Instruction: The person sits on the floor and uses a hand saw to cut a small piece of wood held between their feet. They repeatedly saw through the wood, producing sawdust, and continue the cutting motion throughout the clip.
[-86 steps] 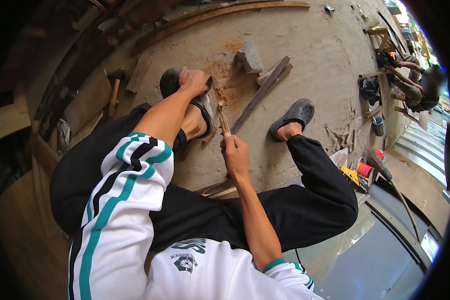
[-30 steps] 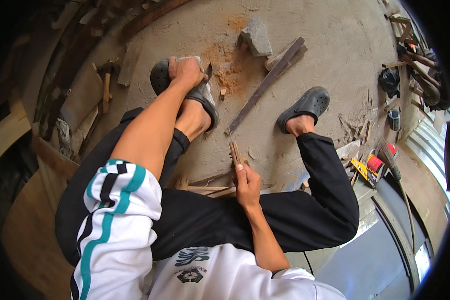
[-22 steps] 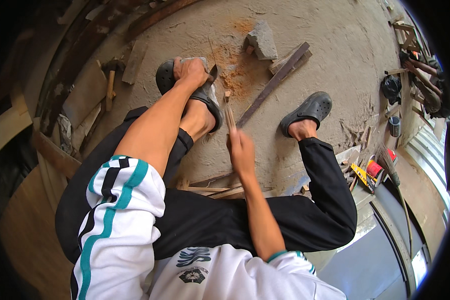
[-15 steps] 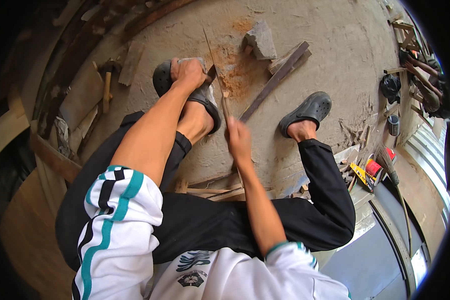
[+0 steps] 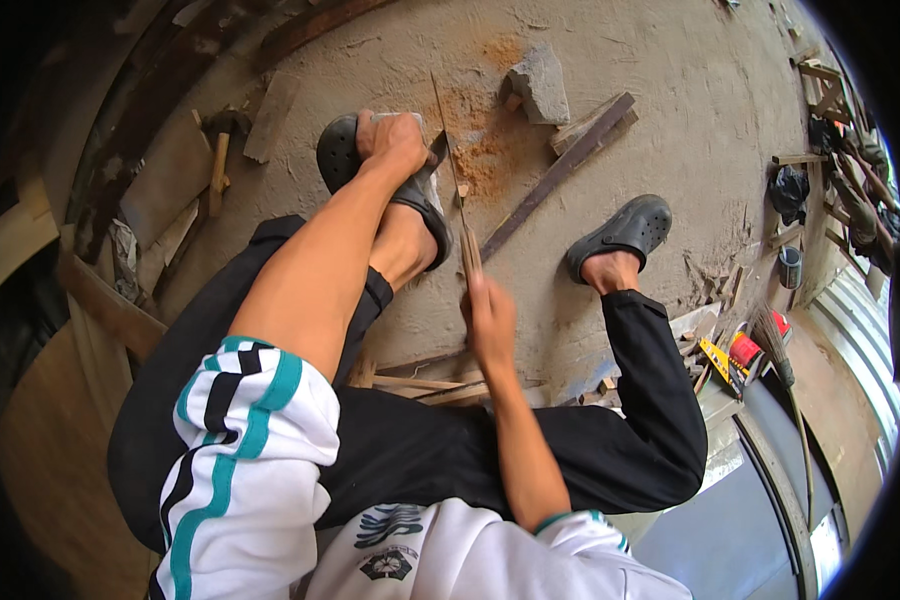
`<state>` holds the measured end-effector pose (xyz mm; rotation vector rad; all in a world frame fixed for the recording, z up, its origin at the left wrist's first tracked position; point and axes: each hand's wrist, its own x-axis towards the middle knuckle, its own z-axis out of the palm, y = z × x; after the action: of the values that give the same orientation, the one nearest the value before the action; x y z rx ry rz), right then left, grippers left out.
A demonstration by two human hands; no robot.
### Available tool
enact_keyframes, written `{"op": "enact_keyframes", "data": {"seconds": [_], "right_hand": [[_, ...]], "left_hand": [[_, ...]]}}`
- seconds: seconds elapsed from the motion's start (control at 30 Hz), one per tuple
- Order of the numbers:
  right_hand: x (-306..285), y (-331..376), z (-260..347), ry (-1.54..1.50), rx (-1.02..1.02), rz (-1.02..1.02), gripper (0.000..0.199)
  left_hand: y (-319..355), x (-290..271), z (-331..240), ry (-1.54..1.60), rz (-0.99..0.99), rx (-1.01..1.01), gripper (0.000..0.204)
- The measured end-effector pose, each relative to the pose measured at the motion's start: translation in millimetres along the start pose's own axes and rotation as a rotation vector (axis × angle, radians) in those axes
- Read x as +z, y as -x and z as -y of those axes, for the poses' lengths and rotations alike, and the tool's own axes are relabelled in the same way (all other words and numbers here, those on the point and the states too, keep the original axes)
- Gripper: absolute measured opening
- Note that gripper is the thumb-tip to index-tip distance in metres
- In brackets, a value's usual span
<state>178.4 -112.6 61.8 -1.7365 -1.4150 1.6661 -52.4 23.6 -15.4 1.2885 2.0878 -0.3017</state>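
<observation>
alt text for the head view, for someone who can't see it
Seen from above, a seated person's right hand grips a thin saw by its wooden handle, while the left hand presses down beside the blade at the left sandal on a dusty concrete floor.

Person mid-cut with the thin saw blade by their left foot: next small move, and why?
Probably draw the thin saw blade back toward the body. The right hand grips its wooden handle with the blade reaching far forward over the orange sawdust, while the left hand presses down by the black sandal.
</observation>
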Motion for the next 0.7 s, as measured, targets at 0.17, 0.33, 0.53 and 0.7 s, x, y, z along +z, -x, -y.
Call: {"op": "enact_keyframes", "data": {"seconds": [0.17,0.33,0.53,0.7], "right_hand": [[-30.2,97.9,-13.1,0.057,0.020,-0.027,0.036],[1.7,-4.7,-14.2,-0.029,-0.010,-0.039,0.043],[-13.0,25.5,15.3,-0.117,0.153,0.004,0.044],[1.6,21.3,-9.0,-0.076,0.028,-0.008,0.043]], "left_hand": [[7.6,-10.0,-3.7,0.045,0.031,0.006,0.028],[4.7,-5.2,-13.5,0.042,0.024,0.033,0.028],[5.1,-3.1,-6.0,0.036,0.026,0.053,0.031],[3.3,-6.4,-0.1,0.125,0.105,-0.022,0.033]]}}
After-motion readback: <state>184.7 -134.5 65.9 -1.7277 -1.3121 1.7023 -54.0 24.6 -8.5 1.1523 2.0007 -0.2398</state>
